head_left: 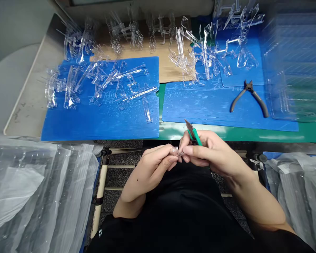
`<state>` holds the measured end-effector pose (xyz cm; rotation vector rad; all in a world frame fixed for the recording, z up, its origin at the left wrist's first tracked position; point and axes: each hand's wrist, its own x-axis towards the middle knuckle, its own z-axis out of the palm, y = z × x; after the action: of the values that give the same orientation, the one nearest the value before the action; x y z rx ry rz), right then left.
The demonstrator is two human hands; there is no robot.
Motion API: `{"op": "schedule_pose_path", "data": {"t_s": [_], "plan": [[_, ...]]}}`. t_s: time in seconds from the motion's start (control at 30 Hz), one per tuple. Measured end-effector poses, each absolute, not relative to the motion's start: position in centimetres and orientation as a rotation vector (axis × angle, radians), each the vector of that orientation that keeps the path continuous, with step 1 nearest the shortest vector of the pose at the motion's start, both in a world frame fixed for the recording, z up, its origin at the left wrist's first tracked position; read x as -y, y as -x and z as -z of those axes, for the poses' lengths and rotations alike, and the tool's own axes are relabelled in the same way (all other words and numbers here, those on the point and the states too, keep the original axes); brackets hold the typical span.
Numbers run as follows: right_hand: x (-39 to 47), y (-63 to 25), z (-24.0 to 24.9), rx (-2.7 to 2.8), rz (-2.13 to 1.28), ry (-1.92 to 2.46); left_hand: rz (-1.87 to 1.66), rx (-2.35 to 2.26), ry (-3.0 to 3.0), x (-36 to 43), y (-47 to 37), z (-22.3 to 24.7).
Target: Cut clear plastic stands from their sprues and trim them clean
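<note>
My left hand (158, 162) pinches a small clear plastic piece (175, 151) between thumb and fingers, just beyond the table's front edge. My right hand (204, 149) is closed around a green utility knife (196, 137), its blade pointing up and away from the clear piece. The thumb and a fingertip of that hand also meet at the clear piece, so both hands touch there. Part of the piece is hidden by the fingers. Clear plastic moulded frames (116, 79) lie on the left blue sheet (100, 123), and more frames (206, 56) lie towards the back right.
Black-handled cutters (249, 88) lie open on the right blue sheet (200, 107). Clear plastic trays (297, 70) are stacked at the right. Brown cardboard (164, 66) lies at the back. Bagged trays (52, 193) stand at lower left, with more bags (300, 186) at lower right.
</note>
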<state>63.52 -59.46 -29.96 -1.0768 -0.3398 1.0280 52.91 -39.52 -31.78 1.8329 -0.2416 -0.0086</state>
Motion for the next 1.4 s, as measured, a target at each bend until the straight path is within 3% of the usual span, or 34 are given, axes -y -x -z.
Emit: {"op": "schedule_pose_path", "data": {"t_s": [0.27,0.7,1.4], "plan": [[59.0,-63.7,31.0,0.203,-1.161,0.880,0.088,0.198,-1.689,39.4,-53.0,32.5],[59.4,-64.7,31.0,0.216,-0.923,1.047,0.499,0.115,-0.997,39.7,-53.2,31.6],[62.2,-64.4,31.2,0.131,-0.542,1.061,0.282,0.020,-1.297,37.6,-51.7,33.9]]}}
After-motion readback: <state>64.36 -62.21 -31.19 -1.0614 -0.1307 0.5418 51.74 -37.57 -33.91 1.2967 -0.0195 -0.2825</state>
